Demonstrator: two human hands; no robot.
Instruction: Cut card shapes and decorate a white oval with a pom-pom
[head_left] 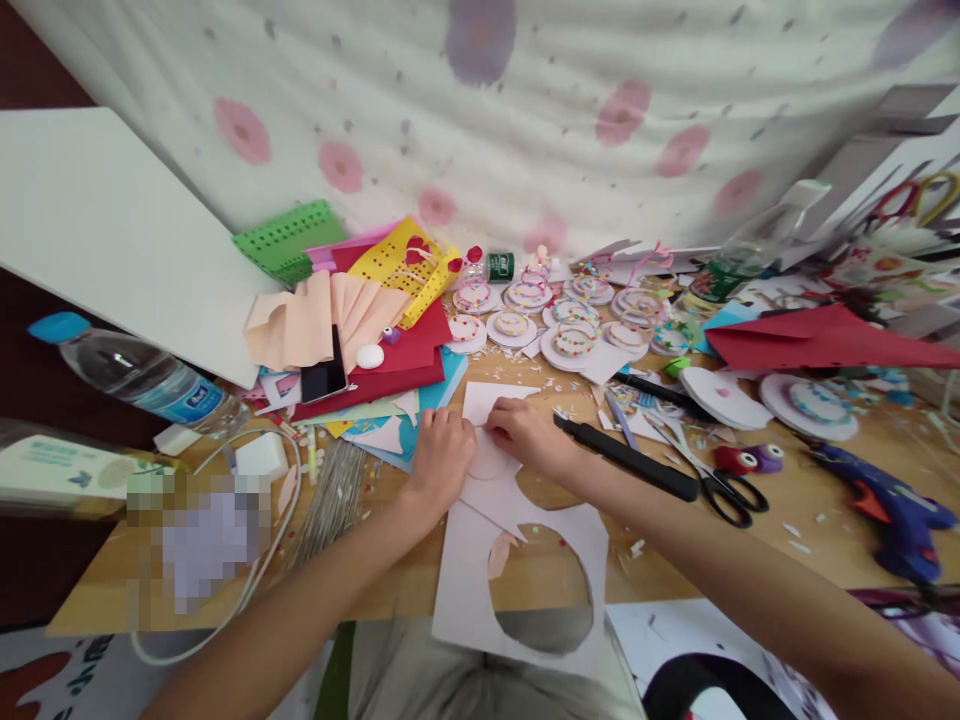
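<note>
My left hand [441, 462] and my right hand [527, 432] rest close together on a small white paper disc [489, 462] in the middle of the wooden table [750, 540]. Both hands have their fingers curled down onto the disc and pinch its edge. The disc lies on a larger white paper sheet [465, 580] with round holes cut out of it. A square white paper piece [487, 398] sits just beyond my fingers.
Black scissors [712, 480] and a black utility knife [626, 455] lie right of my hands, a blue glue gun [896, 510] further right. Several decorated paper discs [574, 340] fill the back, coloured paper and a phone [324, 378] the left, beside a water bottle [142, 378].
</note>
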